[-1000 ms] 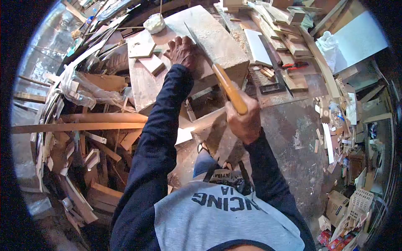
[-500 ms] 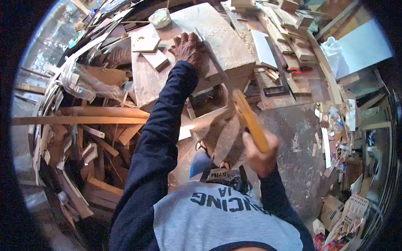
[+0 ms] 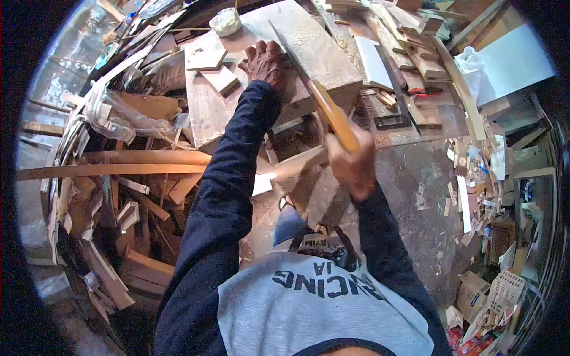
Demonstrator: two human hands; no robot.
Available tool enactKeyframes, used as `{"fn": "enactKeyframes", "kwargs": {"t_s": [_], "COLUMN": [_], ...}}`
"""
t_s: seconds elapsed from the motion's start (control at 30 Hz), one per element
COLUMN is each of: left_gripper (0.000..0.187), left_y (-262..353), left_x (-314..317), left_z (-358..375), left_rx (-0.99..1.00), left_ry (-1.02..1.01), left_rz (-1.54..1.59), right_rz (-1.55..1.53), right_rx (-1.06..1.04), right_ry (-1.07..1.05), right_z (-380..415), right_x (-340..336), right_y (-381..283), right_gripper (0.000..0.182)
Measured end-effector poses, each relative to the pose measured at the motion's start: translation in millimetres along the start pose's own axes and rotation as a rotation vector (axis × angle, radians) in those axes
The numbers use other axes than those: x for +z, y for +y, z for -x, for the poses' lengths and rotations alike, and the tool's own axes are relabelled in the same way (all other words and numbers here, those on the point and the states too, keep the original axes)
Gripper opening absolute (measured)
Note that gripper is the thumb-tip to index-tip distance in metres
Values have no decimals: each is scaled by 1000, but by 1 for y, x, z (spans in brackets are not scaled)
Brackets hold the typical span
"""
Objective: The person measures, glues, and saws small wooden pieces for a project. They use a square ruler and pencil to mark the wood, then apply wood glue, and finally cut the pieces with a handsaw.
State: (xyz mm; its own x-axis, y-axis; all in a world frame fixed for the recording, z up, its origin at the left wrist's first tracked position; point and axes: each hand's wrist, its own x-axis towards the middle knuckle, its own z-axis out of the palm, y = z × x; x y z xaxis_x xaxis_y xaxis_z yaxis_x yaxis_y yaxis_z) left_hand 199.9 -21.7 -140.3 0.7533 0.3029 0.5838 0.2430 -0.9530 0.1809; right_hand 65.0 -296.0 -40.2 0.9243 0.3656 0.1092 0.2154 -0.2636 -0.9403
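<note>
My right hand [image 3: 353, 157] is wrapped round the orange-brown handle of a handsaw [image 3: 332, 115], whose thin blade points up and left over a wooden bench [image 3: 208, 127]. My left hand [image 3: 264, 62] presses down with spread fingers on the wood beside the blade. A large pale board [image 3: 314, 47], dusted with sawdust, lies right of that hand. Two small cut wood pieces, one angled [image 3: 205, 59] and one squarish [image 3: 221, 80], rest to its left. Behind them sits a whitish lump [image 3: 225, 22].
Scrap wood is heaped on the left, with long orange-brown strips [image 3: 113, 171] reaching toward the bench. On the right are a side bench with planks [image 3: 427, 68], red-handled tools [image 3: 425, 91], a white bag [image 3: 470, 71] and offcuts on the floor.
My right hand and the saw have moved up and forward, and the blade reaches farther over the bench. My left hand has stayed nearly in place.
</note>
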Motion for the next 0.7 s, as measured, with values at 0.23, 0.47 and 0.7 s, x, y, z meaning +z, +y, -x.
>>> {"fn": "enactKeyframes", "kwargs": {"t_s": [0.23, 0.47, 0.7], "left_gripper": [33, 31, 37], "left_y": [23, 8, 8], "left_x": [-40, -13, -12], "left_z": [-3, -5, -7], "left_rx": [-85, 71, -1], "left_ry": [-146, -147, -123], "left_rz": [26, -66, 3], "right_rz": [-5, -32, -7], "right_rx": [78, -125, -10], "right_ry": [107, 75, 182], "right_z": [79, -14, 74], "right_x": [-29, 13, -32], "right_y": [-11, 10, 7], "right_gripper": [28, 41, 15]}}
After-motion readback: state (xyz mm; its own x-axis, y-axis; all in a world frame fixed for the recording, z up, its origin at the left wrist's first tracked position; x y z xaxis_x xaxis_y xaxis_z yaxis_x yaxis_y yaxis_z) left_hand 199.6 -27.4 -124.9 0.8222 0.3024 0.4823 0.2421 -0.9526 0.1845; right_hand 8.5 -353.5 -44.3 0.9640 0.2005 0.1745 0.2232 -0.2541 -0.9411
